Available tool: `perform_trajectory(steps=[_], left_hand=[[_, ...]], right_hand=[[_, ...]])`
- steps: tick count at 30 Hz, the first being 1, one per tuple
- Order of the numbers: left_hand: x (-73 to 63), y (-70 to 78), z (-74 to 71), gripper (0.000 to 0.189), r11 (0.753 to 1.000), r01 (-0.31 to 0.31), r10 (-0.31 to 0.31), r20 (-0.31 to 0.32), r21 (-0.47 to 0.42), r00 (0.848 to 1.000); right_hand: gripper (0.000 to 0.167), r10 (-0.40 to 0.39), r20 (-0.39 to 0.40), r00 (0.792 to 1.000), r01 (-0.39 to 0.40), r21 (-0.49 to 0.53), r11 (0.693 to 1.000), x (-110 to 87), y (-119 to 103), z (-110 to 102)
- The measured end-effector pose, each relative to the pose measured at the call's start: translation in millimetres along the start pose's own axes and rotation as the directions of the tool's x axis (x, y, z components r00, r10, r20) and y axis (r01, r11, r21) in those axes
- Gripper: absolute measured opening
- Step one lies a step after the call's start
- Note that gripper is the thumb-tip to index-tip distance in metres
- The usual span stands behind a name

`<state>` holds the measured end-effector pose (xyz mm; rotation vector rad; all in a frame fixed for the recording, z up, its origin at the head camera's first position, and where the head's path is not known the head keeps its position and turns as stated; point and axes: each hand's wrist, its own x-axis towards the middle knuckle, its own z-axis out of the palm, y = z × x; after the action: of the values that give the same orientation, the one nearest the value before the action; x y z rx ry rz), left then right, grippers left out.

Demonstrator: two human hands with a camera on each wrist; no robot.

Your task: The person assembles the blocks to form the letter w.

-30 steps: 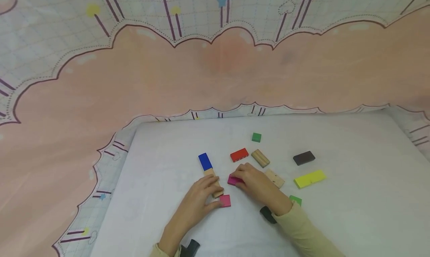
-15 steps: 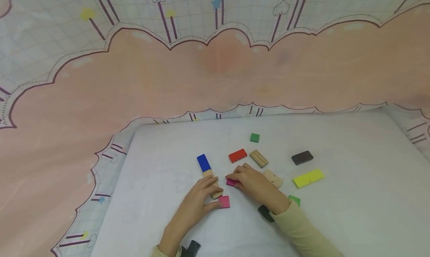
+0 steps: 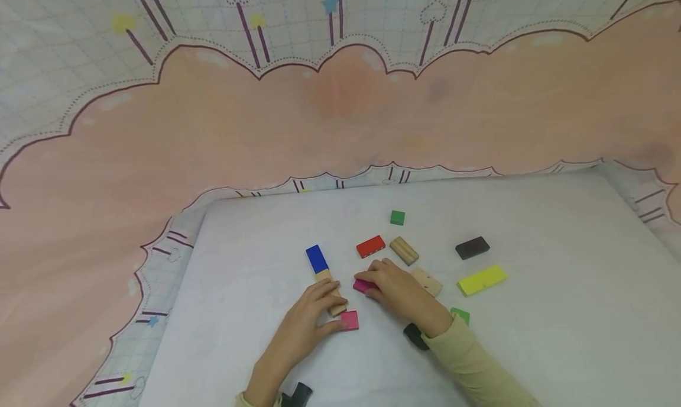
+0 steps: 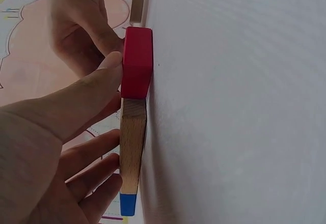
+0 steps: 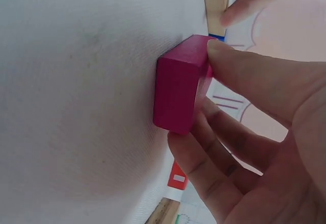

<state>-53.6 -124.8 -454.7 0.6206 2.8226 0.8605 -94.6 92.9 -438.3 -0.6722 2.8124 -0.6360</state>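
A blue block [image 3: 317, 259], a plain wooden block [image 3: 322, 274] and a pink block [image 3: 349, 320] lie end to end in a slanting row on the white table. Over the wooden block is my left hand [image 3: 298, 324], its fingers resting along the side and its thumb touching the pink block, which looks red in the left wrist view [image 4: 137, 63]. My right hand [image 3: 401, 291] pinches a magenta block [image 5: 175, 91] between thumb and fingers, low at the tabletop, to the right of the row. Part of that block is hidden by the fingers in the head view.
Beyond the right hand lie a red block [image 3: 370, 246], a grooved wooden block [image 3: 404, 251] and a green block [image 3: 397, 217]. Farther right are a dark block [image 3: 472, 248] and a yellow block [image 3: 482, 280]. Another wooden block [image 3: 427, 281] and a light green block [image 3: 460, 316] sit by the right arm.
The whole scene has slid slightly left in the head view. Relative to the blocks, both hands stay almost where they were; the right fingers shift slightly on the magenta block.
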Motion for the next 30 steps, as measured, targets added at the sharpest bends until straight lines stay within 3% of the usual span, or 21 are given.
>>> perform_trajectory(steps=[9, 30], left_hand=[[-1.4, 1.4, -1.5, 0.035, 1.0, 0.006, -0.006, 0.0, 0.002, 1.0], [-1.1, 1.9, 0.5, 0.036, 0.999, 0.036, -0.036, -0.003, -0.008, 0.999]], right_hand=[[0.039, 0.012, -0.01, 1.0, -0.011, 0.101, 0.995, 2.0, 3, 2], [0.037, 0.102, -0.062, 0.993, -0.09, 0.169, 0.982, 12.2, -1, 4]])
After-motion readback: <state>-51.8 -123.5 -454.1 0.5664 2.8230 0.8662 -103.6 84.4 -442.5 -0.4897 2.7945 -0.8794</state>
